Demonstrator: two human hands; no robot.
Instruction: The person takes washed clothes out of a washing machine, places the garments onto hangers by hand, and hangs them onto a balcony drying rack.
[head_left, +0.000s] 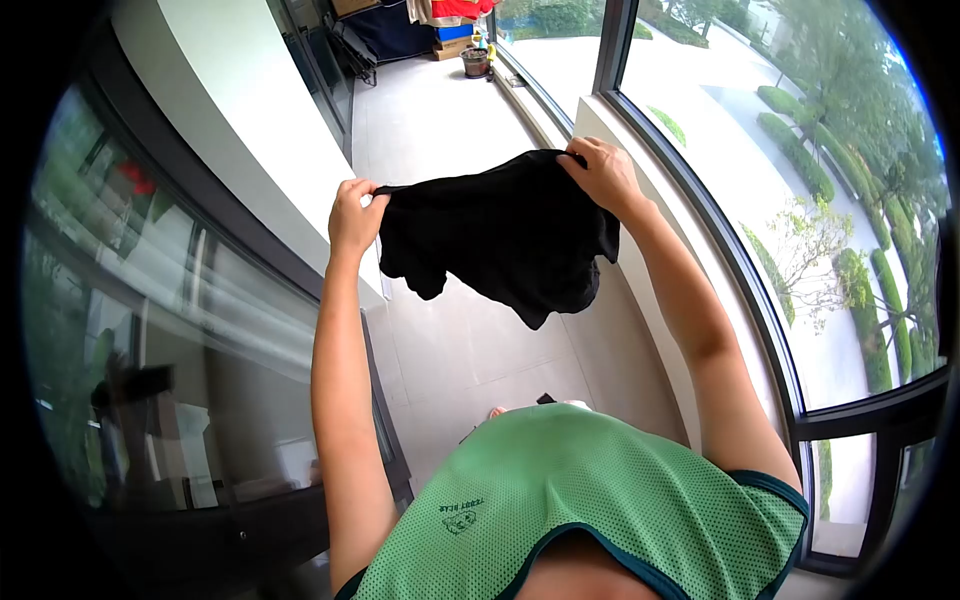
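A black cloth garment (490, 230) hangs stretched between my two hands, above the tiled floor. My left hand (355, 215) pinches its upper left corner, where a small white bit shows by the fingers. At the upper right edge, my right hand (603, 175) grips the fabric between thumb and fingers. The lower edge of the cloth hangs loose and uneven, with folds at the right side. Both arms are stretched out forward.
Glass doors (250, 400) run along the left, and a large window (780, 200) with a sill is at the right. Farther down the tiled floor (430, 110) stand a plant pot (475, 63), a dark folded item (395, 45) and hanging red cloth (455, 8).
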